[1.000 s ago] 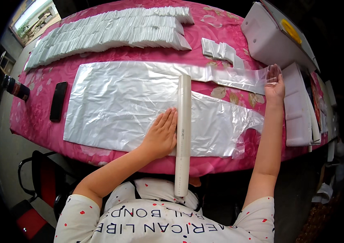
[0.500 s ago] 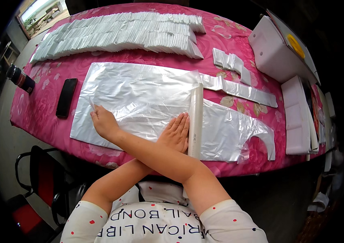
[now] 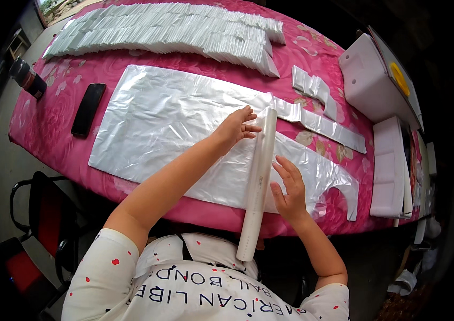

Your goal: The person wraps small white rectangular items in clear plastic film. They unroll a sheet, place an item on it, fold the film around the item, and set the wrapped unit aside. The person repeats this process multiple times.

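A stack of shiny white plastic carrier bags (image 3: 168, 128) lies flat across the table, its cut-out handle end (image 3: 339, 179) to the right. Over the bags rests a long pale plastic pipe (image 3: 259, 184), its near end sticking out past the table's front edge toward my lap. My left hand (image 3: 239, 127) is open at the pipe's left side near its far end, fingertips at or just above it. To the right of the pipe my right hand (image 3: 290, 188) is open over the bags, fingers stretched out and holding nothing.
Rows of folded white bags (image 3: 168, 32) line the table's far side. Folded strips (image 3: 312, 88) lie at right, before white foam boxes (image 3: 368, 75). A black phone (image 3: 88, 109) and a dark bottle (image 3: 28, 77) are at left. Chairs (image 3: 50, 214) stand below left.
My crossed arms have come apart. The right hand let go of the bag's left edge and moved right, past the pipe. The left hand lifted from beside the pipe and moved farther away.
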`<action>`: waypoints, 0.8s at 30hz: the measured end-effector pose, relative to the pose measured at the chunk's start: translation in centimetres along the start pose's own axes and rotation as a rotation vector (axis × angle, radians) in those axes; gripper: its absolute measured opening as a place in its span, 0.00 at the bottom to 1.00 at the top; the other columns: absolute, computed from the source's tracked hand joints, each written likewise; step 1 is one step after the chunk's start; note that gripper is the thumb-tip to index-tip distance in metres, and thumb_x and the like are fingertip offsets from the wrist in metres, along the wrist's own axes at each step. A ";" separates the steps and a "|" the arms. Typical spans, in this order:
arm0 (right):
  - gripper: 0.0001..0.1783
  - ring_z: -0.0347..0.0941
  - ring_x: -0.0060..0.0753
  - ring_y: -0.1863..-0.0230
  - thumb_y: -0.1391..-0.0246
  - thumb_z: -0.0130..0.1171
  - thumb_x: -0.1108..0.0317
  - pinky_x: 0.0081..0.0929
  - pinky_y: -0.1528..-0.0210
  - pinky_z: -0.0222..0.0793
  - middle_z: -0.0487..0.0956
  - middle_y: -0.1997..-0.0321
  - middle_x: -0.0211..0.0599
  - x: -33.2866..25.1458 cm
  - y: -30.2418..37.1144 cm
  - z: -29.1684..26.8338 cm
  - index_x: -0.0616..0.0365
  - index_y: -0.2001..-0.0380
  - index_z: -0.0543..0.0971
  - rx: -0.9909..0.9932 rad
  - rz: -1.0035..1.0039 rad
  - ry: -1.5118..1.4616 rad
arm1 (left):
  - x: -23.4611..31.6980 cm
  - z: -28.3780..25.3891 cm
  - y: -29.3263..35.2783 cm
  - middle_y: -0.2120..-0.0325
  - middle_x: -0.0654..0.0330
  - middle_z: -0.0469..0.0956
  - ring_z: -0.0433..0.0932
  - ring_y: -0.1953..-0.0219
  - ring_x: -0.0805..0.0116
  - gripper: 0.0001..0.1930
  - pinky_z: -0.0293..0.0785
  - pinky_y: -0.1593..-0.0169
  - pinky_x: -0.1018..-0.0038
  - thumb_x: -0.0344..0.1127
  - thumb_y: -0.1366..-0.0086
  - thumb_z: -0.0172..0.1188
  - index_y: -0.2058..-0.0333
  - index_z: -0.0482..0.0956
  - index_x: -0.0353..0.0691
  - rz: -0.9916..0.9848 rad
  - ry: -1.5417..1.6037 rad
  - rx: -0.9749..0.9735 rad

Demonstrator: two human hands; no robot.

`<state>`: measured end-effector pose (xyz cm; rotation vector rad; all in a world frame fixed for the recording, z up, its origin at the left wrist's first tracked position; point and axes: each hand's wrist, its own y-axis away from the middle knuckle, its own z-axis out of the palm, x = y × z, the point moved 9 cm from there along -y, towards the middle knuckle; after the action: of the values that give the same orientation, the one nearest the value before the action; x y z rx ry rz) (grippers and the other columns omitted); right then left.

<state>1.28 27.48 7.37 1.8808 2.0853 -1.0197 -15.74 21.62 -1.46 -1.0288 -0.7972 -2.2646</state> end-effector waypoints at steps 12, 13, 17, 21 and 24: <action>0.36 0.43 0.45 0.31 0.43 0.37 0.40 0.43 0.33 0.39 0.56 0.34 0.41 -4.8 -3.4 9.1 0.56 0.41 0.62 -0.346 -0.336 0.180 | 5.1 -4.5 3.5 0.55 0.52 0.72 0.76 0.59 0.64 0.30 0.73 0.56 0.70 0.56 0.32 0.34 0.50 0.65 0.32 -0.039 -0.180 -0.018; 0.36 0.42 0.45 0.31 0.43 0.36 0.40 0.43 0.33 0.39 0.55 0.33 0.41 -8.0 -4.4 11.4 0.55 0.40 0.61 -0.423 -0.404 0.071 | 6.4 -6.6 5.3 0.55 0.53 0.73 0.76 0.59 0.66 0.30 0.72 0.56 0.71 0.57 0.32 0.35 0.50 0.65 0.33 -0.030 -0.201 0.008; 0.31 0.50 0.46 0.34 0.42 0.43 0.47 0.43 0.36 0.47 0.61 0.37 0.42 -20.4 -4.9 14.6 0.56 0.43 0.65 -0.570 -0.686 -0.540 | 11.5 -15.1 13.5 0.55 0.55 0.74 0.75 0.60 0.70 0.29 0.71 0.57 0.75 0.57 0.32 0.35 0.50 0.67 0.35 0.044 -0.357 0.208; 0.23 0.62 0.46 0.41 0.45 0.51 0.54 0.41 0.41 0.56 0.71 0.46 0.42 -19.2 -9.8 14.4 0.59 0.52 0.73 -0.420 -0.626 -0.595 | 12.3 -22.5 23.0 0.56 0.57 0.75 0.74 0.61 0.74 0.29 0.69 0.57 0.78 0.56 0.32 0.34 0.50 0.68 0.36 0.020 -0.402 0.419; 0.24 0.57 0.44 0.37 0.43 0.47 0.51 0.42 0.37 0.50 0.69 0.43 0.41 -15.0 -12.7 17.6 0.56 0.50 0.72 -0.345 -0.584 -0.188 | 10.8 -25.0 29.3 0.57 0.58 0.75 0.73 0.63 0.75 0.25 0.69 0.58 0.78 0.50 0.31 0.36 0.50 0.68 0.35 -0.012 -0.471 0.515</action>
<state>-13.09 5.32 6.86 0.9963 2.5438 -0.8116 -14.57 -18.14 2.25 -1.3003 -1.4850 -1.6876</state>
